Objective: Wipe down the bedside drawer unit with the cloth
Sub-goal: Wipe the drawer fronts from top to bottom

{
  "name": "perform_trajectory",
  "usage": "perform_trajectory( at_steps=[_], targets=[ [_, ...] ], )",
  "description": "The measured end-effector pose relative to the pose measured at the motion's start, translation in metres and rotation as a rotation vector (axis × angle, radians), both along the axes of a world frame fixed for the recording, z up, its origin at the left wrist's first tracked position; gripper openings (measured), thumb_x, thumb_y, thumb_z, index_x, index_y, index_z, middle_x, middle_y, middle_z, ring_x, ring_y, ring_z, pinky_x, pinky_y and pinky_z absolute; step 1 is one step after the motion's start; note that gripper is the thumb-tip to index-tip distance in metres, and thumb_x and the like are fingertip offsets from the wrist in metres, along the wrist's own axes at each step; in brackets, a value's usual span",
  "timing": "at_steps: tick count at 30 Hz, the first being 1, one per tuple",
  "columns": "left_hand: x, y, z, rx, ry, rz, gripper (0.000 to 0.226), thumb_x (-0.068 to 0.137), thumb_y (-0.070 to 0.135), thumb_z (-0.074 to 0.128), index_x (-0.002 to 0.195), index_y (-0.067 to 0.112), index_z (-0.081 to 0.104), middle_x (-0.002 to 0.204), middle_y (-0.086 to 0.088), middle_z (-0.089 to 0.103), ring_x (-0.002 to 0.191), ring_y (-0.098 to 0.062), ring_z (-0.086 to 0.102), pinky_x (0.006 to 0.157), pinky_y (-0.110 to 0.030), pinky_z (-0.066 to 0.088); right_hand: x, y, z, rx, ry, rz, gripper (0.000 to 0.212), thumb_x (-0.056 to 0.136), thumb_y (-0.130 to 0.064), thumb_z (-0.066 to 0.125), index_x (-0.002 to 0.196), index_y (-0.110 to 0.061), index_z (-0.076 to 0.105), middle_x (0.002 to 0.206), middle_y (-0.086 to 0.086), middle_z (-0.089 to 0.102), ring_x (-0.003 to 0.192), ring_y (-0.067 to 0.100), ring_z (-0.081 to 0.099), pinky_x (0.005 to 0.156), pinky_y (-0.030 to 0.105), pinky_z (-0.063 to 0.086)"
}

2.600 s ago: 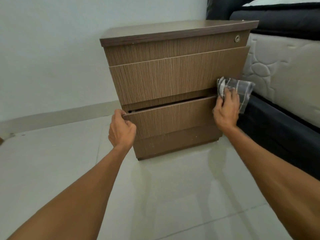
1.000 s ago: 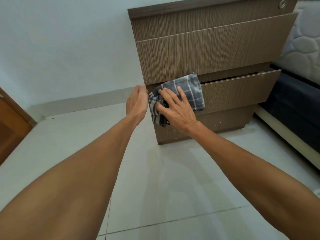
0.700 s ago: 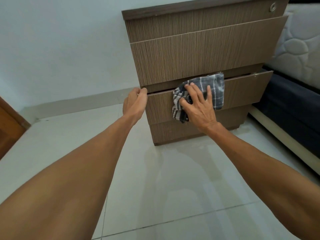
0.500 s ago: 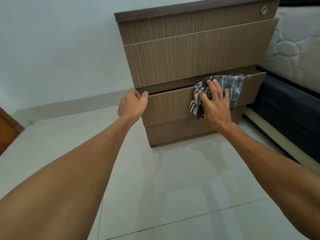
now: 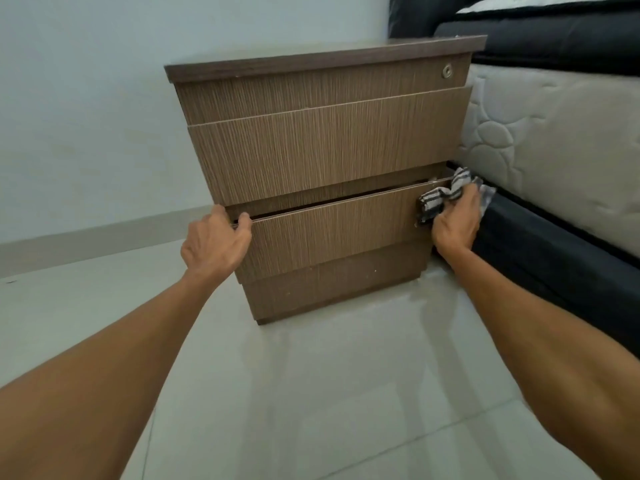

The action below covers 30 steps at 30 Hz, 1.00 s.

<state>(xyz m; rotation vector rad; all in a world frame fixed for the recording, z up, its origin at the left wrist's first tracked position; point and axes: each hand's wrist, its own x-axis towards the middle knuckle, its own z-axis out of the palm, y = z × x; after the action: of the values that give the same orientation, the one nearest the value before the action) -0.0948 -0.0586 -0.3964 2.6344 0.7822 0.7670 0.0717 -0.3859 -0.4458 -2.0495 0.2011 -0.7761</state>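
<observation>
While our left hand (image 5: 216, 242) curls its fingers and thumb over the top left corner of the lowest drawer front (image 5: 332, 233), our right hand (image 5: 455, 225) clutches the bunched grey-and-white checked cloth (image 5: 440, 199) against that drawer's right end. The brown wood-grain bedside drawer unit (image 5: 322, 150) stands on the pale tiled floor (image 5: 311, 393), just beside the quilted cream mattress (image 5: 554, 140). A dark gap shows above the lowest drawer, and a round metal lock (image 5: 447, 71) sits at the top right. Both our arms reach forward nearly straight, backs of the hands toward us.
</observation>
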Motion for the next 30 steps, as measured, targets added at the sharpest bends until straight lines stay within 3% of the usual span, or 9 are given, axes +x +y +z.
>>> perform_trajectory(
  at_steps=[4,8,11,13,15,18,24,27,30],
  targets=[
    [-0.001,0.001,0.0,-0.002,0.001,-0.016,0.043,0.095,0.05,0.039,0.103,0.01,0.052,0.093,-0.012,0.061,0.092,-0.035,0.057,0.071,-0.042,0.043,-0.027,0.016,-0.007,0.509,0.075,-0.106,0.032,0.098,-0.01,0.048,0.129,-0.017,0.044,0.126,0.004,0.056,0.115,0.019,0.056,0.093,0.03,0.044],
    [-0.001,-0.001,0.0,-0.023,-0.006,-0.014,0.039,0.095,0.047,0.039,0.101,0.011,0.051,0.092,-0.01,0.058,0.092,-0.034,0.055,0.071,-0.041,0.041,-0.079,0.064,-0.014,0.81,0.044,-0.001,0.027,0.101,-0.012,0.047,0.127,-0.017,0.043,0.118,0.0,0.057,0.098,0.011,0.058,0.06,0.008,0.043],
    [-0.003,-0.001,0.001,-0.057,-0.01,-0.017,0.032,0.097,0.043,0.039,0.099,0.012,0.049,0.091,-0.009,0.056,0.085,-0.029,0.051,0.07,-0.04,0.039,-0.116,0.127,-0.022,0.953,0.026,0.102,0.015,0.1,-0.014,0.05,0.113,-0.017,0.043,0.114,0.004,0.06,0.097,0.019,0.064,0.066,0.014,0.051],
    [-0.004,-0.001,0.003,-0.075,-0.008,-0.015,0.027,0.098,0.038,0.039,0.101,0.013,0.05,0.091,-0.009,0.057,0.083,-0.027,0.05,0.07,-0.039,0.039,-0.133,0.176,-0.024,0.999,0.062,0.183,0.014,0.099,-0.017,0.054,0.109,-0.018,0.044,0.115,0.007,0.061,0.096,0.019,0.064,0.075,0.018,0.056],
    [-0.005,-0.001,0.006,-0.087,0.001,-0.013,0.022,0.098,0.034,0.04,0.103,0.015,0.051,0.092,-0.008,0.057,0.083,-0.026,0.049,0.071,-0.039,0.039,-0.149,0.223,-0.019,1.051,0.14,0.276,0.015,0.097,-0.02,0.057,0.107,-0.022,0.045,0.124,0.004,0.053,0.101,0.02,0.063,0.083,0.035,0.06],
    [-0.005,-0.001,0.009,-0.134,0.003,0.004,0.018,0.095,0.03,0.042,0.103,0.018,0.053,0.09,-0.007,0.054,0.083,-0.026,0.046,0.072,-0.038,0.037,-0.163,0.268,-0.011,0.958,0.233,0.282,0.023,0.094,-0.021,0.062,0.096,-0.026,0.04,0.133,0.003,0.037,0.112,0.027,0.054,0.09,0.046,0.056],
    [-0.004,0.0,0.005,-0.19,-0.031,0.017,0.02,0.095,0.028,0.04,0.102,0.016,0.053,0.091,-0.007,0.057,0.084,-0.027,0.049,0.073,-0.038,0.037,-0.136,0.249,-0.019,0.988,0.286,0.164,0.033,0.097,-0.022,0.054,0.087,-0.043,0.032,0.125,0.003,0.034,0.106,0.032,0.056,0.093,0.055,0.05],
    [-0.005,-0.001,0.005,-0.215,-0.047,0.02,0.019,0.095,0.028,0.038,0.1,0.016,0.052,0.091,-0.006,0.057,0.084,-0.027,0.049,0.073,-0.038,0.036,-0.114,0.212,-0.018,0.985,0.303,0.117,0.025,0.099,-0.019,0.05,0.097,-0.04,0.038,0.133,0.009,0.035,0.111,0.032,0.057,0.095,0.054,0.051],
    [-0.006,-0.002,0.006,-0.236,-0.049,0.018,0.02,0.095,0.027,0.038,0.101,0.016,0.053,0.09,-0.004,0.057,0.085,-0.026,0.05,0.074,-0.038,0.036,-0.086,0.163,-0.013,0.963,0.282,0.026,0.024,0.101,-0.012,0.046,0.123,-0.021,0.047,0.138,0.011,0.037,0.115,0.028,0.055,0.09,0.032,0.048]
  ],
)
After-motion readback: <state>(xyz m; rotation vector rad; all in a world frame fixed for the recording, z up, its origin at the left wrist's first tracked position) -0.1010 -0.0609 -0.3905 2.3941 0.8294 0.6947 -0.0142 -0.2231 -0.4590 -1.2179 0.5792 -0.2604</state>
